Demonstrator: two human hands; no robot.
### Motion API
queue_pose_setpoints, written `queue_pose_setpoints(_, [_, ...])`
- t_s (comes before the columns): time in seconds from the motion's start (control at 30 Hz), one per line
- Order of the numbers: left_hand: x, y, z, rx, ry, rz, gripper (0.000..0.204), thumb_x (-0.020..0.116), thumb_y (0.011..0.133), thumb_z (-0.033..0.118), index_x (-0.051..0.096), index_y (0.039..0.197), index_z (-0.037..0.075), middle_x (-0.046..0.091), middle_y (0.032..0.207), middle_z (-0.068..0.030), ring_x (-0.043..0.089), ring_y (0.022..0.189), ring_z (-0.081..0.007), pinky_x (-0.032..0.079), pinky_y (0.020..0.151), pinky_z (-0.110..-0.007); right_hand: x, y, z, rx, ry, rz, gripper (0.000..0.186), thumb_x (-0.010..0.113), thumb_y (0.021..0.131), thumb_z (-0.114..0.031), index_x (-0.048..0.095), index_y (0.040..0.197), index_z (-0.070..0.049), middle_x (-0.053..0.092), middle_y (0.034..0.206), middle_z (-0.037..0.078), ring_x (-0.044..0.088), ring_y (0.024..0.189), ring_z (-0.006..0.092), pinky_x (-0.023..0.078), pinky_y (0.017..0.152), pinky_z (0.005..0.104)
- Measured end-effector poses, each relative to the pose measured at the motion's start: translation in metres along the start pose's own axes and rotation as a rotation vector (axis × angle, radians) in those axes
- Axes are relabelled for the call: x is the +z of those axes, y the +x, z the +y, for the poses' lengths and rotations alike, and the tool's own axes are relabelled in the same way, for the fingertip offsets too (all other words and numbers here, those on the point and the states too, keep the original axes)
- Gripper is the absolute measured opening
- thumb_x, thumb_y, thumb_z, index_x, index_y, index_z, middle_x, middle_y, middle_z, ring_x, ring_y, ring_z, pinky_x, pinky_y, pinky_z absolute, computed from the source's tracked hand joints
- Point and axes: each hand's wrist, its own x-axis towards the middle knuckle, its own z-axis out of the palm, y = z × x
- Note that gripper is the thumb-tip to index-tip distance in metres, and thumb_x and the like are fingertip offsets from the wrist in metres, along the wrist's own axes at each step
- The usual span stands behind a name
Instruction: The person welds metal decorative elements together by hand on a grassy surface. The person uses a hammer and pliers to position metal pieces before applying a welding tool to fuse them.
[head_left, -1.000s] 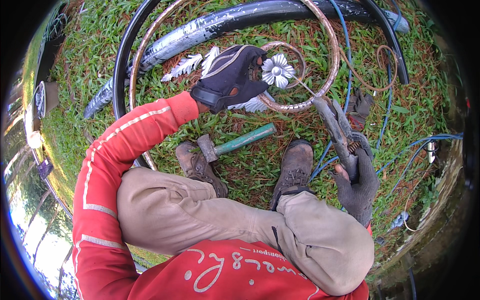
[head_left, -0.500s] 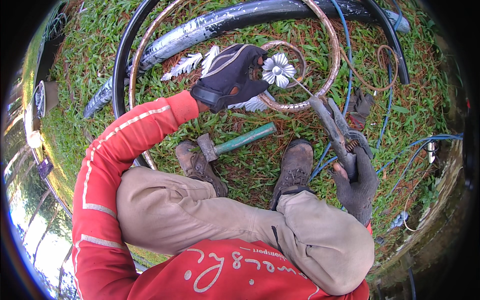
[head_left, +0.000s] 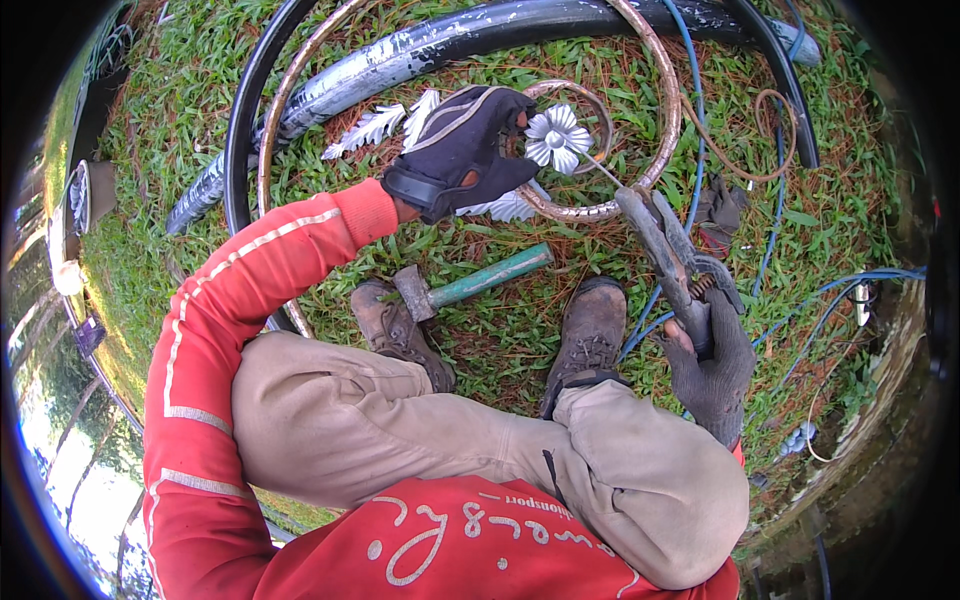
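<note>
My left hand (head_left: 465, 155), in a dark glove, reaches in from the left and pinches the left edge of a silver metal flower (head_left: 557, 138). The flower sits against a small scroll of rusty-brown metal bar (head_left: 608, 120). In a grey knit glove, my right hand (head_left: 712, 375) is wrapped around the handle of a welding electrode holder (head_left: 665, 245). From its jaws a thin welding electrode (head_left: 603, 171) slants up to the flower's lower right side. Its tip is too small to make out. Silver metal leaves (head_left: 368, 130) lie left of my left hand.
A green-handled hammer (head_left: 490, 275) leans over my left boot (head_left: 398, 335). Behind the flower runs a thick, paint-worn curved pipe (head_left: 430, 55). Blue cables (head_left: 778, 200) and a brown hose (head_left: 755, 175) trail over the grass at right, near a dark crumpled cloth (head_left: 720, 212).
My right hand has brought the electrode holder slightly up and left, closer to the flower. My left hand and the flower have barely moved.
</note>
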Motion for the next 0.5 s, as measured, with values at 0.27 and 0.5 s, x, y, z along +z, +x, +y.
queue_pose_setpoints(0.27, [-0.0002, -0.0029, -0.0034, -0.01, 0.006, -0.023, 0.065, 0.101, 0.079, 0.028, 0.067, 0.133, 0.012, 0.073, 0.112, -0.0084, 0.073, 0.096, -0.0323, 0.059, 0.084, -0.044, -0.0014, 0.0032, 0.0006, -0.027, -0.035, 0.002, 0.027, 0.085, 0.091, -0.009, 0.068, 0.111, -0.003, 0.074, 0.093, 0.014, 0.069, 0.078, 0.0241, 0.057, 0.076, 0.0359])
queue_pose_setpoints(0.5, [0.0047, -0.0047, -0.0071, -0.064, -0.013, -0.033, 0.069, 0.099, 0.083, 0.033, 0.065, 0.138, 0.012, 0.071, 0.106, -0.0084, 0.071, 0.091, -0.0271, 0.057, 0.077, -0.043, 0.0033, 0.0038, -0.0009, -0.023, -0.028, 0.017, 0.028, 0.085, 0.091, -0.008, 0.067, 0.112, -0.004, 0.074, 0.093, 0.012, 0.07, 0.077, 0.0231, 0.057, 0.076, 0.0355])
